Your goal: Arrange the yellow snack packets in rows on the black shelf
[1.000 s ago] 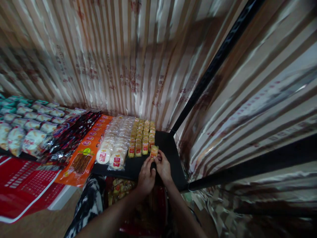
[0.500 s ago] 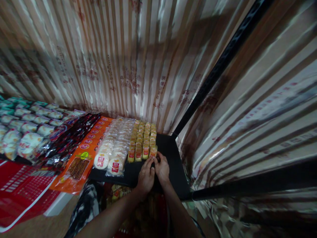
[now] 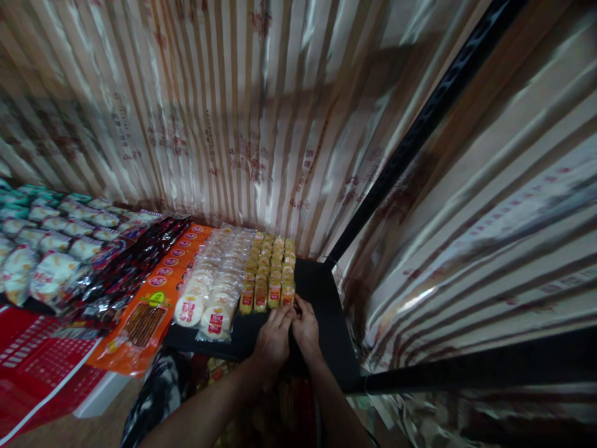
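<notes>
Several yellow-wrapped snack packets [image 3: 274, 292] with red labels stand in neat rows on a black shelf [image 3: 321, 311]. My left hand [image 3: 274, 336] is at the front end of the rightmost row, its fingers pressed together and pointing away from me. Close beside it, my right hand [image 3: 305, 326] has its fingers bent in a pinch at that row's front corner. The fingertips of both hands meet by the front packet's lower edge. Whatever is between them is hidden and dim.
Left of the yellow rows lie clear-wrapped round white crackers [image 3: 217, 314], an orange snack bag [image 3: 144, 323], dark shiny packets [image 3: 121, 274] and white packets [image 3: 56, 274]. A red basket [image 3: 41, 367] stands below left. Black posts [image 3: 382, 174] and striped sheeting [image 3: 261, 124] surround the shelf.
The view has shifted slightly, so the shelf goods sit a little lower. Both hands stay at the front of the rightmost yellow row, with the fingers slightly repositioned.
</notes>
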{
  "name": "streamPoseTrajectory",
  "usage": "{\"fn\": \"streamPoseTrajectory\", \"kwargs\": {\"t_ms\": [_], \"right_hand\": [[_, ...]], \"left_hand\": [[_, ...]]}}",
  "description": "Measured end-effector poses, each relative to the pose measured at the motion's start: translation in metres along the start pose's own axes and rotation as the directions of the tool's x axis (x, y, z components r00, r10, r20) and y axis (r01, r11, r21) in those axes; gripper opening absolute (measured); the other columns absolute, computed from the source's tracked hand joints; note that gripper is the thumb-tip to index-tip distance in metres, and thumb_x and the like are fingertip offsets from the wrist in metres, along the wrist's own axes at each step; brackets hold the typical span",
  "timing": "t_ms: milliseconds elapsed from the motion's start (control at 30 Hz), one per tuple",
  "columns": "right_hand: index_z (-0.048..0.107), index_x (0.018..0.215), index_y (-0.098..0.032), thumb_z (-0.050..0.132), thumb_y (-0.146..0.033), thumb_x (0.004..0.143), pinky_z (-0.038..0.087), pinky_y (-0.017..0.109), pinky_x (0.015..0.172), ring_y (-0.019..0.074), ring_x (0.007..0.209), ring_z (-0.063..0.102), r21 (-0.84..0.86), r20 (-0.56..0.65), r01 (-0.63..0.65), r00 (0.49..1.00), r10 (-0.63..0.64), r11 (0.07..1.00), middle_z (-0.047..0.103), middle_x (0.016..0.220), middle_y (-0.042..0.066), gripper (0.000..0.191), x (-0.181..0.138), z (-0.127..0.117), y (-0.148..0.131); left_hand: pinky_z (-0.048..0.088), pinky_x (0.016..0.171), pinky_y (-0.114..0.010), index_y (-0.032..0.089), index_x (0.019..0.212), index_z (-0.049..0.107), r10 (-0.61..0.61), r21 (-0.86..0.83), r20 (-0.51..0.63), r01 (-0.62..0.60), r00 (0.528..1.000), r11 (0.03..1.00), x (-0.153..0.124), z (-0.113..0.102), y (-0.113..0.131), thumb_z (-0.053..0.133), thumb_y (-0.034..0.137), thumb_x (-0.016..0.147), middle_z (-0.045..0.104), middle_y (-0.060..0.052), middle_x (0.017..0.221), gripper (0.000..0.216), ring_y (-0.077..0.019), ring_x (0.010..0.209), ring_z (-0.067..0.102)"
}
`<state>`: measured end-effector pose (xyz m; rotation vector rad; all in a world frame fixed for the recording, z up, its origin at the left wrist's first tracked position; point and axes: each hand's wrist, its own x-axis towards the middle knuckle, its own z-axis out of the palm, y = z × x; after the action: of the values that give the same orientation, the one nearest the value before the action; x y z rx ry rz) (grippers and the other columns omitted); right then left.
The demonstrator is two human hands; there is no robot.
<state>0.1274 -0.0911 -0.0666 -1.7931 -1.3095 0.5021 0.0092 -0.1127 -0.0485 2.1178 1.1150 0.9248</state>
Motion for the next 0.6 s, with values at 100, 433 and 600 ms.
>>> {"fn": "streamPoseTrajectory", "kwargs": {"t_ms": [100,433,600], "right_hand": [[0.063,0.107,-0.014,0.042,-0.030,0.074,0.045,0.032,0.086,0.0196,0.096,0.058,0.075,-0.020,0.024,1.000,-0.022,0.997,0.061,0.107,0.011,0.042,0.000,-0.002,0.006],[0.051,0.123,-0.016,0.041,-0.059,0.077,0.027,0.038,0.106,0.0225,0.124,0.041,0.454,-0.002,-0.126,0.990,0.143,0.882,0.047,0.133,0.010,0.064,0.047,-0.003,-0.005],[0.050,0.125,-0.022,0.031,-0.068,0.077,0.023,0.035,0.108,0.0214,0.128,0.035,0.481,0.093,-0.159,0.987,0.130,0.862,0.044,0.136,0.004,0.070,0.067,0.012,-0.017]], "left_hand": [[0.034,0.105,-0.034,0.013,0.125,0.049,0.041,0.127,0.041,-0.046,0.998,0.991,0.004,0.004,-0.009,0.034,0.012,0.081,0.050,-0.009,0.130,0.047,-0.0207,0.121,0.042],[0.044,0.097,-0.042,0.004,0.121,0.049,0.255,0.420,-0.031,-0.219,0.966,0.880,0.004,0.016,-0.027,0.029,0.002,0.075,0.052,-0.016,0.126,0.050,-0.0222,0.119,0.045],[0.044,0.096,-0.042,0.002,0.121,0.049,0.216,0.430,0.000,-0.195,0.977,0.882,0.005,0.013,-0.023,0.032,-0.001,0.069,0.053,-0.016,0.126,0.054,-0.0240,0.117,0.046]]}}
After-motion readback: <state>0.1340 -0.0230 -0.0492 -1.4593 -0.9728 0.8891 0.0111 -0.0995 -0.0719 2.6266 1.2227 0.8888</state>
